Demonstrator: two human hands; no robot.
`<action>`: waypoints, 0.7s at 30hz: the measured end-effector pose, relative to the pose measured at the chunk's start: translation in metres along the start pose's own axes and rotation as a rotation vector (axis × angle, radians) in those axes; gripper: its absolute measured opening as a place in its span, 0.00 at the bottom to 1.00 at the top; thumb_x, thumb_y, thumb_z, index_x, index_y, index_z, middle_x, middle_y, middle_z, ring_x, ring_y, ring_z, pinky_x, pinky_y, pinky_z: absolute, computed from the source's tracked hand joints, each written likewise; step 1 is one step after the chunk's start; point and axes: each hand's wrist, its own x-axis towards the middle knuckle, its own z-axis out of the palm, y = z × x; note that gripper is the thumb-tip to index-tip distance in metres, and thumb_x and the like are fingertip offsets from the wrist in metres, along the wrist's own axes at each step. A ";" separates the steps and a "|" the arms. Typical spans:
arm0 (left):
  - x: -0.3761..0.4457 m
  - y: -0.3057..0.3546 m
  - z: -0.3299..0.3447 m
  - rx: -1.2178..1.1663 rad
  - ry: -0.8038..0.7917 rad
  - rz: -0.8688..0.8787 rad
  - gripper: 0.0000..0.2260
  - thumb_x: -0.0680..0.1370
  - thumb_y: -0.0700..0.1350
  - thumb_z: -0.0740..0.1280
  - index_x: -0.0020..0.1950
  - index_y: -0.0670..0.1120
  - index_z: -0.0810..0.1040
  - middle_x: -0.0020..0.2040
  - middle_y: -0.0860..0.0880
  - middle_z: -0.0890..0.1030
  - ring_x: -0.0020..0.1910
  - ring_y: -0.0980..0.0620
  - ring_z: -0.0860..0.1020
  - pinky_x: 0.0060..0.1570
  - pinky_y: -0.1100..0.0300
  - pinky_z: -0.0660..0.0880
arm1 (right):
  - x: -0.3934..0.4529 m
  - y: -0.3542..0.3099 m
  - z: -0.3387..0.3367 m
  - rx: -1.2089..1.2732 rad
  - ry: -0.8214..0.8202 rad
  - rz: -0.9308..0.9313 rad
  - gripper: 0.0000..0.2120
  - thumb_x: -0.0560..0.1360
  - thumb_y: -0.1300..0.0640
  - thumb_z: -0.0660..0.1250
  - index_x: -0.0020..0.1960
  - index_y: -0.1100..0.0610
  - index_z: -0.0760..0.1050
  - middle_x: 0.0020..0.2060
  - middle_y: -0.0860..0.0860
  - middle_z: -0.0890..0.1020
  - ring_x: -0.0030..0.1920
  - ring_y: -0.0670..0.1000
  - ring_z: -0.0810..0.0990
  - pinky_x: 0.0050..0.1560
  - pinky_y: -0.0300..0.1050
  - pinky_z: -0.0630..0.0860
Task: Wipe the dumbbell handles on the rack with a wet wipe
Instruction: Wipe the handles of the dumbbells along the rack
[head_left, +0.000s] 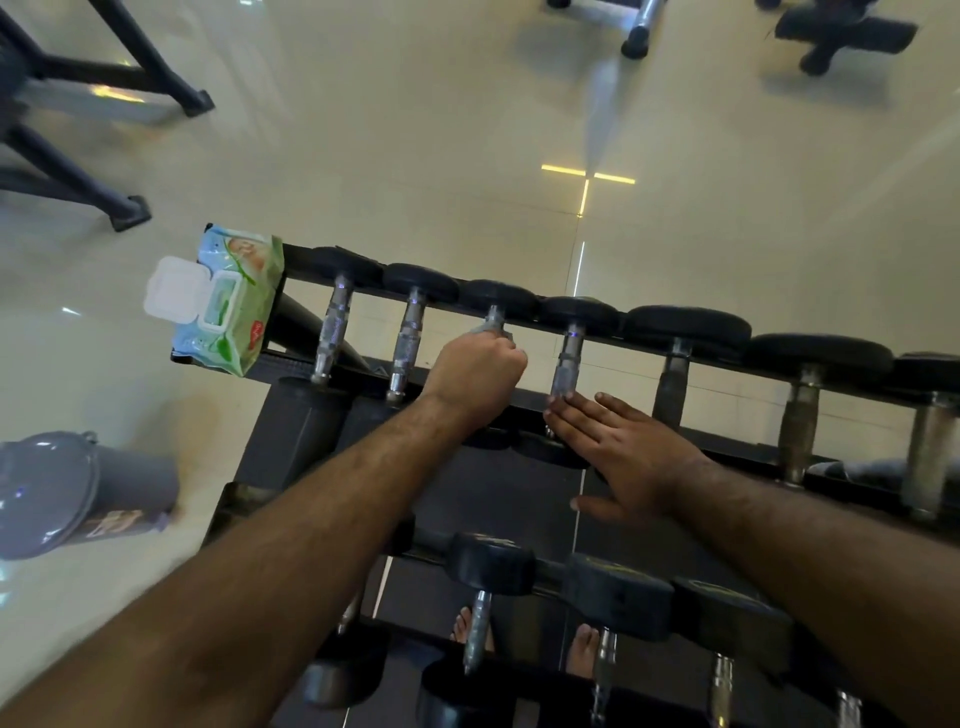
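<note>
Head view, looking down on a dumbbell rack (519, 402), top tier in focus. Left hand (475, 371) is clenched around the handle of the third dumbbell (496, 316) from the left end, fingers wrapped over it; a bit of pale wet wipe (485, 329) pokes out at the far side of the fist, against the metal just below the far head. Most of that handle is hidden under the fist. Right hand (626, 457) is released, fingers straight and together, palm down, lying flat on the near head of the fourth dumbbell (569, 364), fingertips touching the near end of its handle. It grips nothing. The two hands are just beside each other, on neighbouring dumbbells.

Wipe pack (228, 301) sits on the left end of the rack's top tier, flip lid (174, 291) open, well left of the left hand, with two dumbbells between. More dumbbells run rightward along the top tier, heads getting bigger. Lower tier (613, 592) holds hex-head dumbbells, partly blurred. Bare toes (582, 649) show through the rack at floor level. Grey lidded bin (67, 493) stands on the floor left of the rack. Glossy pale floor (415, 130), dark equipment legs (156, 73) at top left.
</note>
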 end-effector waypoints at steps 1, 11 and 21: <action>0.005 0.000 -0.004 0.029 -0.007 0.035 0.13 0.74 0.35 0.65 0.51 0.45 0.86 0.48 0.47 0.86 0.50 0.45 0.83 0.48 0.49 0.81 | 0.000 -0.001 -0.001 -0.002 -0.011 0.005 0.51 0.79 0.26 0.57 0.87 0.51 0.34 0.83 0.49 0.34 0.84 0.52 0.33 0.81 0.51 0.32; -0.016 -0.005 -0.024 -0.185 -0.383 -0.001 0.07 0.79 0.45 0.71 0.53 0.53 0.87 0.47 0.52 0.86 0.48 0.48 0.83 0.45 0.55 0.79 | 0.000 -0.001 -0.002 0.006 -0.016 0.011 0.52 0.79 0.26 0.57 0.87 0.50 0.34 0.83 0.48 0.33 0.84 0.52 0.33 0.83 0.54 0.34; -0.010 -0.009 -0.011 -0.827 0.259 -0.775 0.12 0.81 0.41 0.68 0.61 0.48 0.87 0.52 0.53 0.88 0.45 0.61 0.83 0.49 0.70 0.80 | 0.000 0.000 0.000 0.005 -0.006 0.004 0.52 0.79 0.27 0.58 0.86 0.51 0.33 0.83 0.48 0.32 0.84 0.52 0.33 0.83 0.52 0.34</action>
